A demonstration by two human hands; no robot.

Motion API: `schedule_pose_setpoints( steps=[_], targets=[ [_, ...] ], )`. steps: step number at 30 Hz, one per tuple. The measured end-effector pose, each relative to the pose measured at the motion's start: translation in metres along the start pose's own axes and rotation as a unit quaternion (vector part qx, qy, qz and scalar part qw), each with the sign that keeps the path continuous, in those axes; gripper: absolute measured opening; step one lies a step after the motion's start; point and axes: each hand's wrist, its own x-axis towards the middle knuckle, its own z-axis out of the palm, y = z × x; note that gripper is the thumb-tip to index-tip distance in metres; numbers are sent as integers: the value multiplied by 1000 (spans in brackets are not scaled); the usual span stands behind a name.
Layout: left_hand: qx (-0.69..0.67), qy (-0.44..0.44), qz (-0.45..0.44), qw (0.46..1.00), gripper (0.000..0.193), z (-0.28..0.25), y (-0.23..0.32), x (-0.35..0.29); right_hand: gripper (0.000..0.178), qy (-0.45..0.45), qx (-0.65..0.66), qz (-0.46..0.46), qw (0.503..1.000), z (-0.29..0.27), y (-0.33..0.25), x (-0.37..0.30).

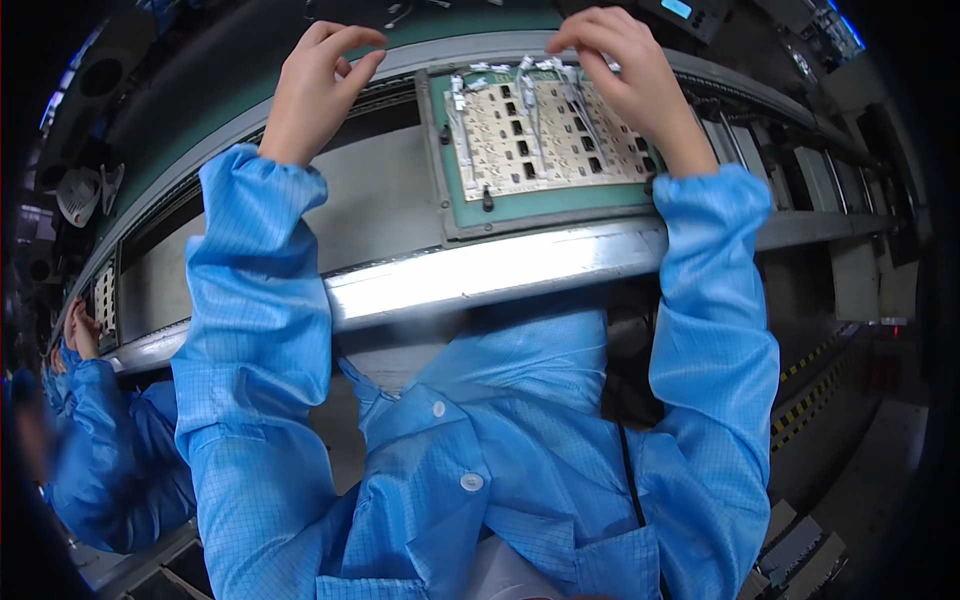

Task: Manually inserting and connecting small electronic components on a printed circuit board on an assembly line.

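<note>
A beige circuit board panel (pixel 505 150) with rows of black parts lies in a green-surfaced carrier frame (pixel 540 207). White connectors with wires (pixel 530 90) run across it and gather along its far edge. Over the conveyor's far side, left of the frame, my left hand (pixel 325 85) is raised, its thumb and forefinger apart with nothing between them. My right hand (pixel 625 75) hovers over the panel's far right corner. Its fingers are bent and its thumb stands apart, with nothing visible in it. That hand and wrist hide part of the panel's right side.
The conveyor's shiny metal near rail (pixel 470 272) runs between my body and the frame. A co-worker's hands (pixel 82 328) are at another board (pixel 106 300) at far left. Loose wire pieces (pixel 400 12) lie on the green bench beyond. A white object (pixel 80 195) stands at left.
</note>
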Motion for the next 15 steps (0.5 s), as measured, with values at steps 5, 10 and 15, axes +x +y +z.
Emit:
schedule_pose_setpoints(
  steps=[5, 10, 15],
  targets=[
    [-2, -30, 0, 1000, 19, -14, -27, -35, 24, -100, 62, -21, 993, 10, -56, 8],
    [-26, -40, 37, 998, 17, -19, -26, -39, 21, -225, 70, -78, 969, 40, -111, 42],
    [-37, -16, 47, 998, 19, -21, -28, -33, 25, -264, 24, -151, 952, 54, -115, 55]
  ],
)
